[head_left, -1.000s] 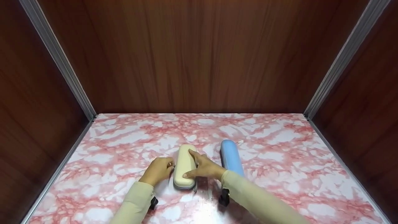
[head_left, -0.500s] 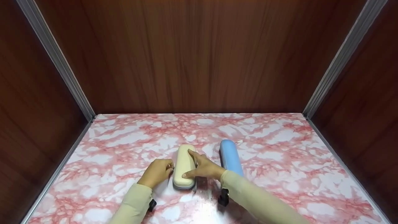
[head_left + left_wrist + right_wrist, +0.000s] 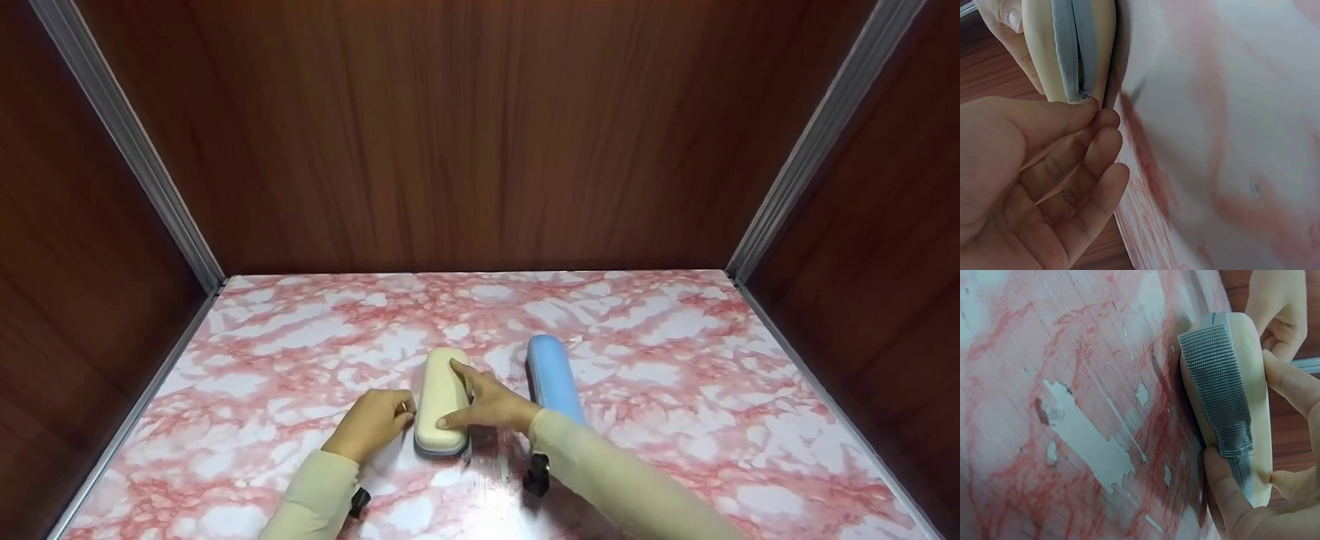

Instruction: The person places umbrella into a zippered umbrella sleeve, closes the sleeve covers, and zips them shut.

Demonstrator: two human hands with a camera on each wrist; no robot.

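A cream hard-shell zip case (image 3: 440, 394) lies lengthwise on the table, its grey zipper (image 3: 1066, 50) parted along the left side in the left wrist view. My left hand (image 3: 371, 424) is at that side, thumb and forefinger pinching the zipper pull by the slider (image 3: 1082, 97); the fingertips cover most of the pull. From the right, my right hand (image 3: 495, 403) grips the case, thumb and forefinger spread on the lid and another finger at the lower side. A grey woven strap (image 3: 1213, 377) runs along the right side of the case in the right wrist view.
To the right lies a blue case (image 3: 555, 375), its near end hidden by my right forearm. Pink-and-white marbled covering spans the table (image 3: 675, 375). Dark wood panels (image 3: 480, 135) stand behind and at both sides, with metal rails at the corners.
My left hand has slid slightly toward me along the case's left side. My right hand keeps its hold, and both cases shift only slightly in view along with the whole scene.
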